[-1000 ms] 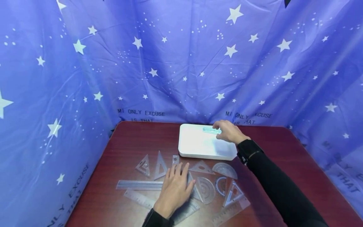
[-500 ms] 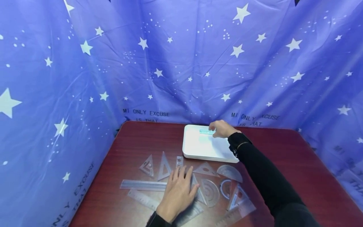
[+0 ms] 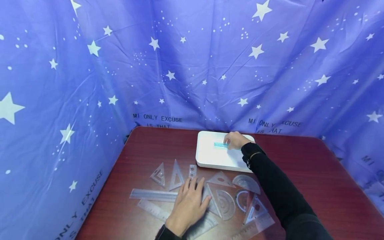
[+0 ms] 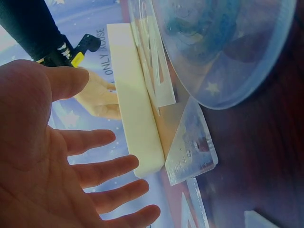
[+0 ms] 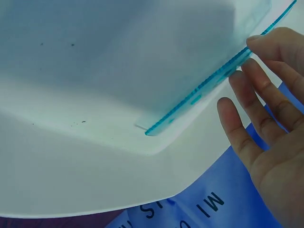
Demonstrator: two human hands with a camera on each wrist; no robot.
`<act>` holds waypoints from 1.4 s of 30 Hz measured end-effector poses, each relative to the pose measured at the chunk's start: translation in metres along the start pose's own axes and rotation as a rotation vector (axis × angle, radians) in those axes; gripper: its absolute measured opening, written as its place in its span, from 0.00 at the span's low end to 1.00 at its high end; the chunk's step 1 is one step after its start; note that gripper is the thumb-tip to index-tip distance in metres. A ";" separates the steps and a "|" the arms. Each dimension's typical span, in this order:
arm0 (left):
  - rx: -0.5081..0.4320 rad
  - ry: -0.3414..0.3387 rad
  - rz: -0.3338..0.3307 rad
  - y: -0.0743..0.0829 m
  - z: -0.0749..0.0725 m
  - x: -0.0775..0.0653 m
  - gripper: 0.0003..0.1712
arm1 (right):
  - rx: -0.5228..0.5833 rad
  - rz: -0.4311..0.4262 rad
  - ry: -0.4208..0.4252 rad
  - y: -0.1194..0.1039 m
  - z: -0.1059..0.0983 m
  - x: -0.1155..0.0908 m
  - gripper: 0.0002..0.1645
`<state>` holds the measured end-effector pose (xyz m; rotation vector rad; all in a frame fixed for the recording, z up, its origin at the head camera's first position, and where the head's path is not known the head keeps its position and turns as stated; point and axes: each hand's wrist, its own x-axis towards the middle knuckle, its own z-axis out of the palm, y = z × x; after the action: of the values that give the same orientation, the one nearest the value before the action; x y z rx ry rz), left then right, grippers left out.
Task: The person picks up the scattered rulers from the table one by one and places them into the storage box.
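My right hand [image 3: 236,140] pinches a teal translucent ruler [image 3: 220,145] inside the shallow white tray [image 3: 207,159]. In the right wrist view the thumb and index finger grip the ruler [image 5: 199,94] by its edge, tilted over the tray floor, while the other fingers spread loosely. My left hand [image 3: 188,207] lies palm down with straight fingers over several clear rulers and set squares, hiding parts of them. Whether it touches them I cannot tell. Nearest to it are a long clear ruler [image 3: 153,195], a clear set square [image 3: 176,178] and a round protractor [image 3: 226,204].
More clear pieces lie on the dark red table [image 3: 162,146]: a small stencil [image 3: 192,171], a set square [image 3: 221,179], a half-round protractor [image 3: 247,183] and a ruler [image 3: 255,226] at front right. A blue star-patterned curtain [image 3: 192,66] hangs behind and beside the table.
My right hand has brought the teal ruler from near the tray's back edge slightly toward its middle. The head view has shifted a little. My left hand stays in place.
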<state>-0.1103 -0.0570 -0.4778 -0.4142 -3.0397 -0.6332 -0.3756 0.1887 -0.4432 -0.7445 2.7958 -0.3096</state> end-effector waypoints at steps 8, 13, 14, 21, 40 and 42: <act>0.003 -0.002 0.000 -0.003 0.003 0.001 0.39 | 0.014 0.040 -0.020 0.006 0.010 0.004 0.17; -0.002 -0.006 -0.001 -0.006 0.003 0.002 0.38 | 0.040 0.058 -0.008 0.007 0.009 0.005 0.17; -0.003 -0.007 -0.001 -0.006 0.003 0.003 0.38 | 0.045 0.058 -0.006 0.007 0.007 0.005 0.17; -0.028 -0.006 -0.004 -0.008 0.004 0.005 0.38 | 0.045 0.046 -0.013 0.006 -0.002 0.002 0.17; 0.013 0.021 -0.006 -0.016 -0.003 0.004 0.33 | 0.066 -0.049 0.268 -0.027 -0.034 -0.069 0.20; 0.014 0.042 -0.009 -0.019 -0.004 0.003 0.32 | 0.058 -0.039 0.308 -0.035 -0.034 -0.082 0.20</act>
<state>-0.1186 -0.0743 -0.4813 -0.3821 -3.0057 -0.6131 -0.2992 0.2054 -0.3880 -0.7984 3.0435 -0.5533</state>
